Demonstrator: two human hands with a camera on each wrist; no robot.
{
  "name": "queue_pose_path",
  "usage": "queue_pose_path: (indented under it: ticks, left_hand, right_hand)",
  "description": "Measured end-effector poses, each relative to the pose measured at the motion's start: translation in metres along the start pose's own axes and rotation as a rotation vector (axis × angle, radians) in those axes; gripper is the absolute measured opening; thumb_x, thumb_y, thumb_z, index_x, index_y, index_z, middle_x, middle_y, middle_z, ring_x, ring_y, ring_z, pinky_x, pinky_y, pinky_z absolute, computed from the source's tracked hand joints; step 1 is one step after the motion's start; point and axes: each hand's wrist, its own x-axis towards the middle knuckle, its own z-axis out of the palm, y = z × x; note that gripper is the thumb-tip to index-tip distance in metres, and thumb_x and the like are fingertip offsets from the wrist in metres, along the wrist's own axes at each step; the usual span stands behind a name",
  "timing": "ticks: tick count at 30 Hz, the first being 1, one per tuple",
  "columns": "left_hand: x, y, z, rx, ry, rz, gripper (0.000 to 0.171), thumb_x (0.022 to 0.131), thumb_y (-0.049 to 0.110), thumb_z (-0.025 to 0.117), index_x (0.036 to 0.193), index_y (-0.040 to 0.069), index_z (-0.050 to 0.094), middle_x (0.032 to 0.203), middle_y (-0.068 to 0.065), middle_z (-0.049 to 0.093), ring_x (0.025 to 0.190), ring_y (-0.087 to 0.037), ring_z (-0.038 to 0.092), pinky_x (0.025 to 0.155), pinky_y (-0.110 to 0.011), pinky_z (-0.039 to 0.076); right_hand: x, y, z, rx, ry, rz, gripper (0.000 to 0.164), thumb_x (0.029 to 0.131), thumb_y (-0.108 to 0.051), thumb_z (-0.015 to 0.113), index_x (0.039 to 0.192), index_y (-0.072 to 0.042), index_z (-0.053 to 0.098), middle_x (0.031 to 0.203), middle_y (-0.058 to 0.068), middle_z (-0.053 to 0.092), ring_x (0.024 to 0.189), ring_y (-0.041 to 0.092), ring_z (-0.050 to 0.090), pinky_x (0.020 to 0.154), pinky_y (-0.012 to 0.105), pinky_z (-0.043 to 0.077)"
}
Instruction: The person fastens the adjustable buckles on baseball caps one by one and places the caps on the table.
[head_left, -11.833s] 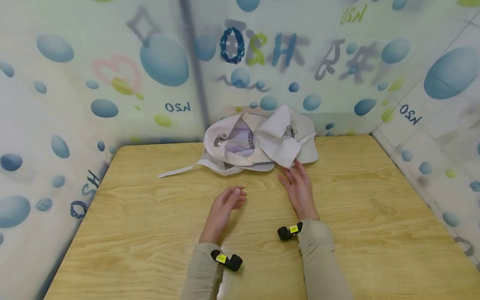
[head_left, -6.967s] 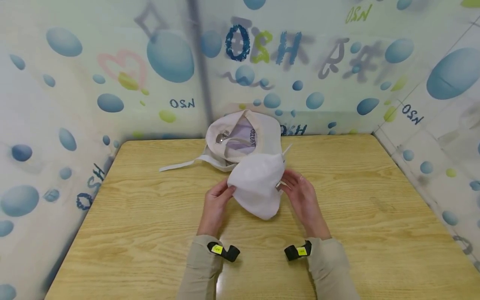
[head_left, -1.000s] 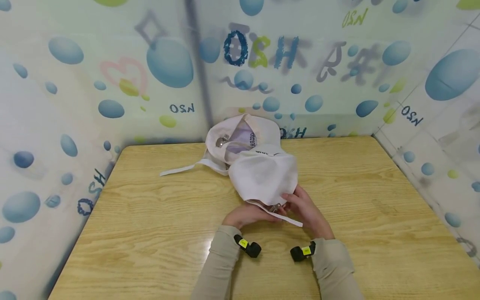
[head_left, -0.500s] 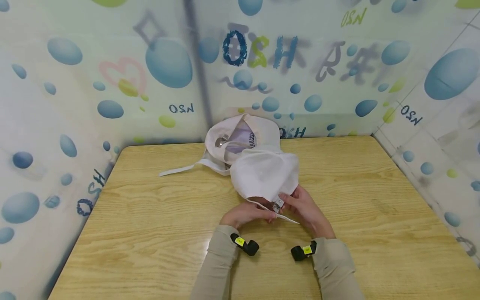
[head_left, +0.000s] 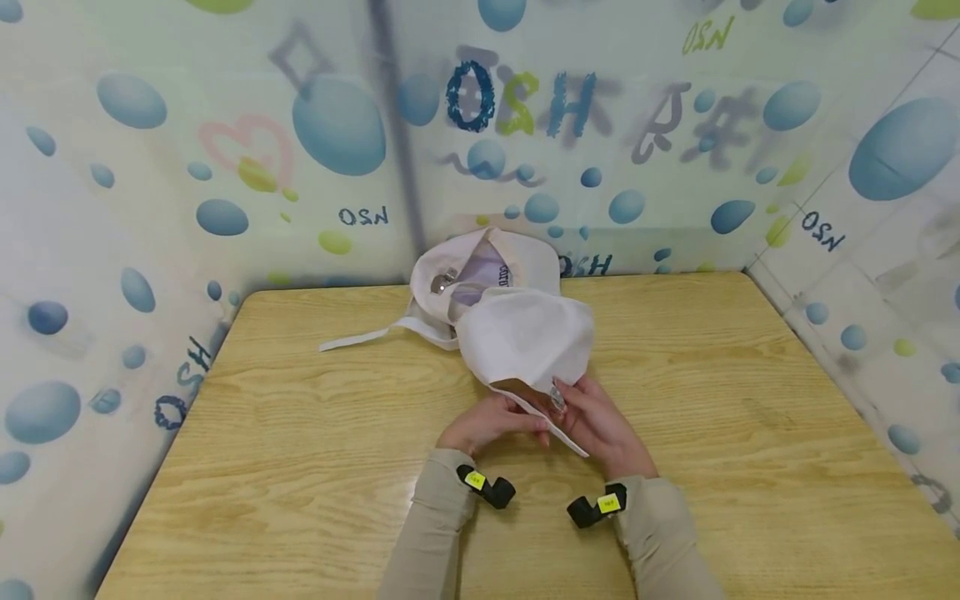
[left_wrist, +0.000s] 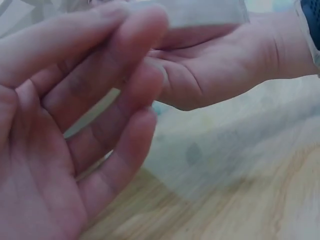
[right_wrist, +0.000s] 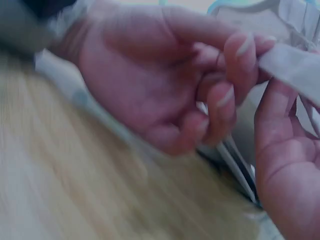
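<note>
At the middle of the wooden table (head_left: 300, 433), a white cap (head_left: 525, 342) is being worked at its near edge by both hands. The cap's strap (head_left: 558, 429) is pinched by the left hand (head_left: 491, 421): in the right wrist view the fingers (right_wrist: 235, 55) are seen curled tightly, fingertips pressed onto the flat white band, thumb hidden behind it. Barely any gap is left in that grip. The right hand (head_left: 600, 421) is set just beside it, close against the small metal buckle (head_left: 557, 398) at the cap's back; its fingers are curled in around the strap there, though exactly how the buckle itself is held is hidden by the fingers in the head view. In the left wrist view the right hand's palm (left_wrist: 225, 65) is shown turned open toward the camera with the band lying across its top, and everything is blurred.

The cap's crown is lifted off the table toward the hands, with the strap's loose end trailing down between the two wrists. Its far side is resting against a second, cream-coloured cap (head_left: 472, 275), which is lying upside down at the table's back edge, against the patterned wall (head_left: 150, 167). A long strap (head_left: 360, 337) from that second cap is stretched out flat to the left on the table.
</note>
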Motion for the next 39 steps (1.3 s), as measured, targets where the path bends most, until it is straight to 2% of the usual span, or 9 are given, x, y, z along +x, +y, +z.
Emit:
queue_pose_path:
  ticks: [5, 7, 11, 14, 18, 21, 26, 32, 39]
  left_hand:
    - [-0.008, 0.005, 0.0, -0.006, 0.114, -0.049, 0.023, 0.082, 0.018, 0.064, 0.091, -0.003, 0.061, 0.073, -0.007, 0.064, 0.076, -0.022, 0.059, 0.08, -0.034, 0.044]
    - [-0.01, 0.006, 0.0, -0.044, 0.161, -0.034, 0.022, 0.082, 0.021, 0.065, 0.089, 0.001, 0.06, 0.075, -0.004, 0.063, 0.078, -0.019, 0.057, 0.079, -0.032, 0.042]
    - [-0.012, 0.003, 0.003, -0.163, 0.191, 0.133, 0.008, 0.084, 0.017, 0.061, 0.089, 0.011, 0.06, 0.082, 0.001, 0.06, 0.077, -0.014, 0.056, 0.074, -0.029, 0.044]
    - [-0.014, 0.004, 0.006, -0.253, 0.189, 0.263, 0.005, 0.085, 0.015, 0.059, 0.09, 0.013, 0.06, 0.087, 0.002, 0.059, 0.078, -0.013, 0.055, 0.074, -0.027, 0.045]
    - [-0.018, 0.014, 0.01, -0.328, 0.22, 0.341, 0.008, 0.084, 0.016, 0.061, 0.091, 0.012, 0.059, 0.088, 0.001, 0.059, 0.08, -0.013, 0.055, 0.075, -0.027, 0.045]
    - [-0.02, 0.026, 0.012, -0.321, 0.256, 0.354, 0.008, 0.084, 0.013, 0.061, 0.092, 0.011, 0.059, 0.09, -0.001, 0.06, 0.081, -0.014, 0.056, 0.076, -0.027, 0.044]
    - [-0.021, 0.045, 0.015, -0.247, 0.267, 0.345, 0.005, 0.085, 0.01, 0.059, 0.09, 0.009, 0.058, 0.1, -0.01, 0.062, 0.086, -0.02, 0.056, 0.074, -0.029, 0.044]
    - [-0.02, 0.058, 0.018, -0.221, 0.222, 0.292, 0.008, 0.085, 0.014, 0.06, 0.09, 0.008, 0.058, 0.117, -0.02, 0.055, 0.111, -0.035, 0.047, 0.073, -0.03, 0.044]
    - [-0.02, 0.061, 0.018, -0.235, 0.203, 0.29, 0.009, 0.085, 0.015, 0.06, 0.091, 0.008, 0.058, 0.117, -0.02, 0.055, 0.109, -0.034, 0.049, 0.078, -0.038, 0.045]
  right_hand:
    - [0.002, 0.003, 0.008, 0.215, -0.121, 0.018, 0.02, 0.098, -0.005, 0.026, 0.097, -0.004, 0.046, 0.08, 0.004, 0.052, 0.067, 0.008, 0.049, 0.061, 0.018, 0.042]
    - [0.004, 0.006, 0.009, 0.32, -0.179, 0.02, 0.018, 0.097, -0.002, 0.029, 0.095, -0.003, 0.047, 0.082, 0.004, 0.051, 0.067, 0.007, 0.049, 0.061, 0.016, 0.042]
    - [0.006, 0.01, 0.015, 0.476, -0.201, 0.047, 0.007, 0.093, 0.0, 0.039, 0.09, -0.001, 0.046, 0.085, 0.006, 0.051, 0.068, 0.008, 0.051, 0.059, 0.014, 0.042]
    - [0.007, 0.012, 0.019, 0.593, -0.174, 0.092, 0.012, 0.095, -0.009, 0.039, 0.087, -0.002, 0.046, 0.083, 0.006, 0.05, 0.066, 0.01, 0.052, 0.059, 0.014, 0.042]
    - [0.008, 0.012, 0.027, 0.708, -0.156, 0.12, 0.023, 0.098, -0.016, 0.032, 0.088, -0.002, 0.047, 0.083, 0.007, 0.05, 0.067, 0.013, 0.054, 0.061, 0.014, 0.043]
    - [0.008, 0.011, 0.031, 0.668, -0.116, 0.105, 0.027, 0.098, -0.017, 0.031, 0.091, 0.0, 0.05, 0.084, 0.008, 0.055, 0.07, 0.013, 0.057, 0.064, 0.015, 0.045]
    - [0.006, 0.011, 0.031, 0.51, -0.057, 0.051, 0.022, 0.096, -0.014, 0.04, 0.097, -0.001, 0.057, 0.091, 0.009, 0.062, 0.081, 0.013, 0.061, 0.069, 0.019, 0.048]
    - [0.004, 0.012, 0.03, 0.347, -0.078, -0.016, 0.016, 0.092, 0.004, 0.04, 0.103, -0.002, 0.05, 0.1, 0.01, 0.057, 0.091, 0.018, 0.061, 0.079, 0.022, 0.047]
    - [0.006, 0.011, 0.032, 0.235, -0.144, -0.027, 0.019, 0.095, -0.003, 0.037, 0.108, -0.004, 0.05, 0.104, 0.009, 0.058, 0.091, 0.017, 0.06, 0.079, 0.021, 0.047]
